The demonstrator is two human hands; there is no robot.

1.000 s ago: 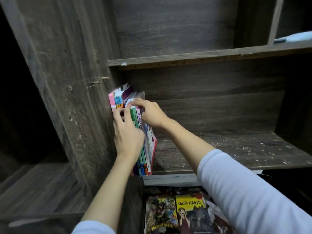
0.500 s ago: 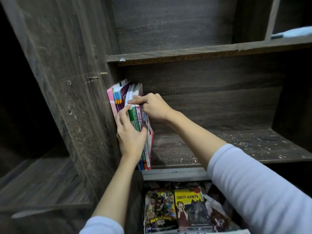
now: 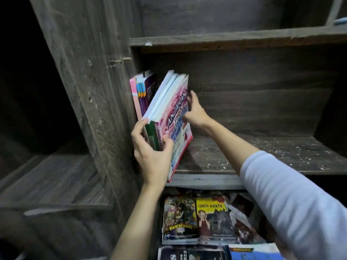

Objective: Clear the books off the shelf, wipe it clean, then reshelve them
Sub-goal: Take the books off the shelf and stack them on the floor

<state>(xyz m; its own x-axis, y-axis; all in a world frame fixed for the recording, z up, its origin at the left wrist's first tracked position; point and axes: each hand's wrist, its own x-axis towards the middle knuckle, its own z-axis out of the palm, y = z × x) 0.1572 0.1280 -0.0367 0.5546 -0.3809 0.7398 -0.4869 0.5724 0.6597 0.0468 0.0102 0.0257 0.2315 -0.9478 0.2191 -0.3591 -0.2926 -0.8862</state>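
**Shelf clearing: bundle tipped out, not yet lifted**

- A bundle of books (image 3: 169,117) is seen leaning to the right, with its top swung away from the side wall (image 3: 105,102). Its bottom corner is at the front lip of the shelf (image 3: 262,152).
- The spines are gripped low down by the left hand (image 3: 152,156), thumb on one side and fingers on the other.
- The right hand (image 3: 195,111) is laid on the pink outer cover, fingers bent over its far edge. The frame is blurred there, so the depth of that hold cannot be judged.
- A few more standing books (image 3: 142,91) are left upright against the side wall, just behind the bundle.
- White specks and dust are scattered over the bare shelf board, so wiping is judged not yet begun and clearing is the step in hand.
- More books (image 3: 195,220) are lying flat in the compartment below.

Handling notes:
- The bundle should be squeezed evenly from both sides so that no middle volume slides out.
- It is better lifted clear of the lip than dragged across it.
- The standing books may topple once their support is taken away; they should be steadied or removed next.
- The bundle should be set down well away from the shelf, so dust is not swept onto it.
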